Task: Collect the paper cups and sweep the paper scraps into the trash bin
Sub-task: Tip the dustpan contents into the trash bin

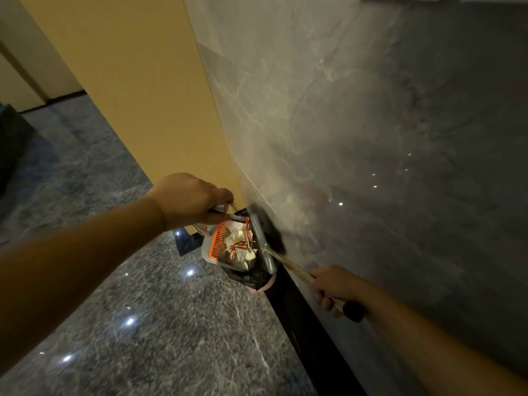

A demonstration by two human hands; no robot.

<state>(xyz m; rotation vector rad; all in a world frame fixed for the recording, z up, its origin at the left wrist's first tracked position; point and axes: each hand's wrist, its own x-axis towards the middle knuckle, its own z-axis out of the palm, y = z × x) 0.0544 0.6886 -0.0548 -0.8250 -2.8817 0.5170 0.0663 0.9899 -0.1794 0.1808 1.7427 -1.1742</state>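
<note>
My left hand grips the metal handle of a grey dustpan with an orange comb edge. The pan is tilted over a trash bin lined with a black bag standing against the wall. White paper scraps and red-printed cup pieces lie in the pan's mouth and the bin. My right hand holds the stick of a broom whose grey head sits above the bin, by the wall.
A polished grey marble wall rises on the right with a black skirting at its foot. A yellow wall panel meets it behind the bin. Speckled grey stone floor spreads to the left; a dark object stands at the far left edge.
</note>
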